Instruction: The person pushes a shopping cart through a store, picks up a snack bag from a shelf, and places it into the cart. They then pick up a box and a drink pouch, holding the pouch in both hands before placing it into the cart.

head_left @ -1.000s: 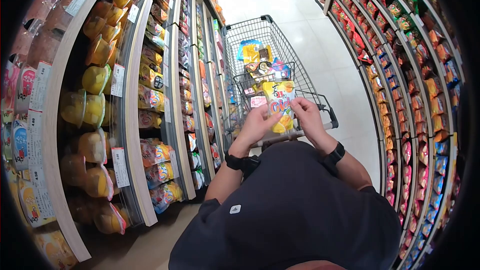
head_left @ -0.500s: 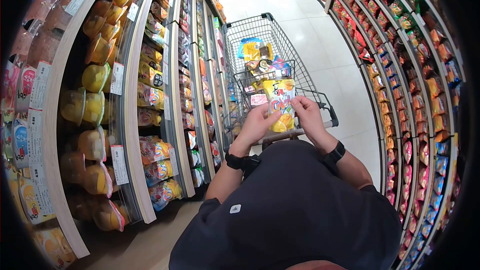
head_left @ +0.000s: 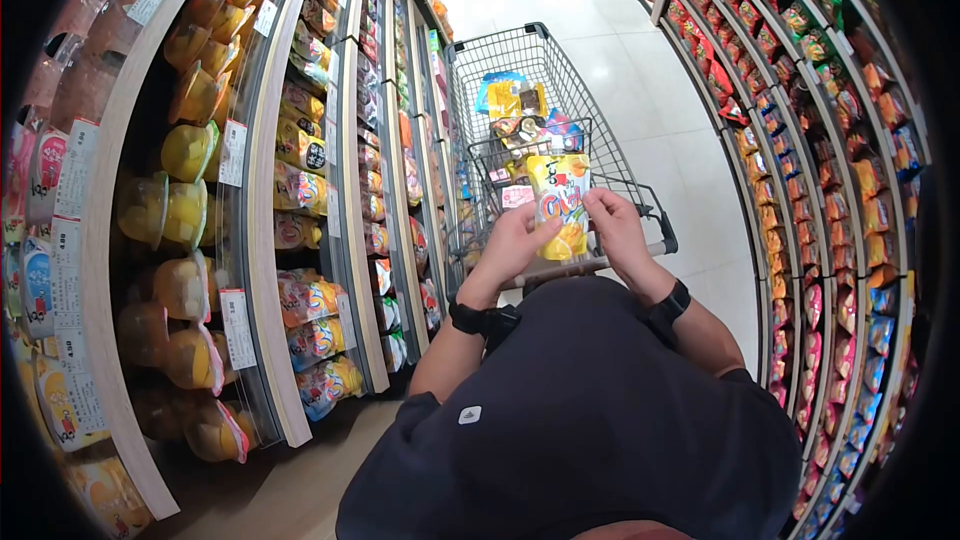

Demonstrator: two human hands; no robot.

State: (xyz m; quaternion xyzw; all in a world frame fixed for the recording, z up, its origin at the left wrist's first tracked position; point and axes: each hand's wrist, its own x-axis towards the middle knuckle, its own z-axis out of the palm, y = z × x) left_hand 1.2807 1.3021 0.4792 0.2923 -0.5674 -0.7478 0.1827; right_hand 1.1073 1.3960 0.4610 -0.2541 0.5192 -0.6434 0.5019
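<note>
A yellow pouch (head_left: pixel 561 202) with colourful lettering is held upright over the handle end of a shopping cart. My left hand (head_left: pixel 518 240) grips its left edge, thumb across the front. At the right edge, my right hand (head_left: pixel 617 228) pinches the pouch between thumb and fingers. Beyond the pouch, the wire cart (head_left: pixel 590 105) holds several snack packs, among them a yellow one (head_left: pixel 507 98) and a blue one (head_left: pixel 490 90). A small pink and white pack (head_left: pixel 517 196) lies just left of the pouch.
Shelves (head_left: pixel 262 240) with jelly cups and bagged sweets line the left side, close to the cart. Another long shelf (head_left: pixel 790 140) full of small packs curves along the right. Pale tiled floor (head_left: pixel 650 90) runs between the cart and the right shelf.
The pouch has tilted slightly in my hands, and its top has moved a little higher. Both hands keep their hold on its edges.
</note>
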